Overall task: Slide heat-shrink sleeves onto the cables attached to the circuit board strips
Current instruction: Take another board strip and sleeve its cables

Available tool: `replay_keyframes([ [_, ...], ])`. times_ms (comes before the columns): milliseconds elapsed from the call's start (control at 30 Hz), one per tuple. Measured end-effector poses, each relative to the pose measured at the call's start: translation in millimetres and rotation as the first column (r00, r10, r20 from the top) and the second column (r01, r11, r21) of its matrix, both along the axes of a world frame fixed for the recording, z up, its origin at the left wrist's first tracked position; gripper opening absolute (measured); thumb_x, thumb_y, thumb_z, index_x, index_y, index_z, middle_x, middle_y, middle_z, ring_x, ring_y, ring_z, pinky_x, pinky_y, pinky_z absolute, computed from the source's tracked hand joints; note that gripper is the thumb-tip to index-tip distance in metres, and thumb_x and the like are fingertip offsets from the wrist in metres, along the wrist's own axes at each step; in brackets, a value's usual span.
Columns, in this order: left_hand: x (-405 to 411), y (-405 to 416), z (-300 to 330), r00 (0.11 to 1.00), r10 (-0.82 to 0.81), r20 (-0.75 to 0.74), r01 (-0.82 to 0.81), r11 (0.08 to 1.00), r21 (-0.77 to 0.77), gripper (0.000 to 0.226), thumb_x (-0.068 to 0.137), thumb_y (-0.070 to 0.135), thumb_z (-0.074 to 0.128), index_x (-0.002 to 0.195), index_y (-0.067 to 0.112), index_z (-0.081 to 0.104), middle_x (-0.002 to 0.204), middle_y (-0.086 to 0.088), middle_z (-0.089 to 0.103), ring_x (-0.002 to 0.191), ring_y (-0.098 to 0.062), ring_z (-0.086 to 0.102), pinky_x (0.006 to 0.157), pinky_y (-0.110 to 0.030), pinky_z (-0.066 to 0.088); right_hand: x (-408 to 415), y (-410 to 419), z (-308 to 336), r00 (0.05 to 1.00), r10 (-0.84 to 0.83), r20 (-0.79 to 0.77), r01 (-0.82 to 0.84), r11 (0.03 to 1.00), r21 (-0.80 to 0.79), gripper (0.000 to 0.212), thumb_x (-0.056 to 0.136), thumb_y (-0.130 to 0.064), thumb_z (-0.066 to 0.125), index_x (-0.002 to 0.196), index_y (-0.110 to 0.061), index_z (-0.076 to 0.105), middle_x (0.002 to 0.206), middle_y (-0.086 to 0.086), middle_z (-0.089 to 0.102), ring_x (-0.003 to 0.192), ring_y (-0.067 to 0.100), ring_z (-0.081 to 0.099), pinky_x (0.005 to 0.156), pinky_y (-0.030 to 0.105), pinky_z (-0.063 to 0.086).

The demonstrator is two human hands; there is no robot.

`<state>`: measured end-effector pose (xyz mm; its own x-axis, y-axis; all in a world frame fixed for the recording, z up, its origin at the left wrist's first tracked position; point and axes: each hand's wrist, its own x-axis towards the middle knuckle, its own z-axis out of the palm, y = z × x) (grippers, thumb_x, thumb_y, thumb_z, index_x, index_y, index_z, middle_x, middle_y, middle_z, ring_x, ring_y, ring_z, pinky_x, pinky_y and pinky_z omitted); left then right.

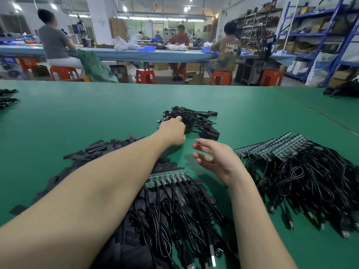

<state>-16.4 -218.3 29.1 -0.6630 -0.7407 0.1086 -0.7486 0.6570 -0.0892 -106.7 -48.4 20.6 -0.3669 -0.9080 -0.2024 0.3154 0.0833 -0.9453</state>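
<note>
Left hand reaches into the far bundle of cables, its grip curled among the black wires; whether it pinches one I cannot tell. Right hand hovers released, fingers spread, above the green tabletop. Sleeves lie beside the circuit board strip.

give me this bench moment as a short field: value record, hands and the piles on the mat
surface: green mat
left hand: left hand reaches into the far cable pile, fingers on it; grip unclear
right hand: right hand hovers open above the mat, holding nothing
near strip: circuit board strip with black cables trailing toward the camera
right stack: board strips with cables
sleeves: flat black sleeves heaped under the left forearm
</note>
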Motion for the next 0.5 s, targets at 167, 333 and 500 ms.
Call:
replay_keyframes([
  [167,14.8,17.6,16.0,0.995,-0.026,-0.098,0.033,0.997,0.071,0.034,0.097,0.039,0.058,0.127,0.026,0.067,0.140,-0.003,0.049,0.131,-0.025,0.046,0.102,-0.043,0.046,3.6,5.6,3.7,0.993,0.043,-0.110,-0.040,0.999,0.032,0.017,0.094,-0.021,0.069,0.106,-0.010,0.073,0.099,0.004,0.079,0.071,0.015,0.071,0.061,0.023,0.058],
  [333,54.7,59.4,31.7,0.923,0.035,-0.384,0.070,0.964,0.258,0.022,0.096,0.041,0.060,0.108,0.028,0.072,0.115,0.005,0.069,0.102,-0.016,0.061,0.094,-0.033,0.050,8.3,9.4,7.6,0.958,0.112,-0.265,-0.084,0.990,0.114,0.020,0.095,-0.024,0.065,0.109,-0.010,0.073,0.095,0.003,0.078,0.069,0.016,0.068,0.064,0.021,0.053],
  [500,92.7,97.3,15.6,0.839,0.089,-0.536,0.122,0.930,0.346,0.012,0.096,0.037,0.061,0.096,0.030,0.071,0.099,0.012,0.070,0.077,0.004,0.057,0.080,-0.021,0.041,17.5,10.5,10.7,0.700,0.316,-0.641,-0.131,0.938,0.320,0.020,0.094,-0.028,0.067,0.098,-0.011,0.076,0.088,0.001,0.077,0.064,0.009,0.061,0.053,0.015,0.044],
])
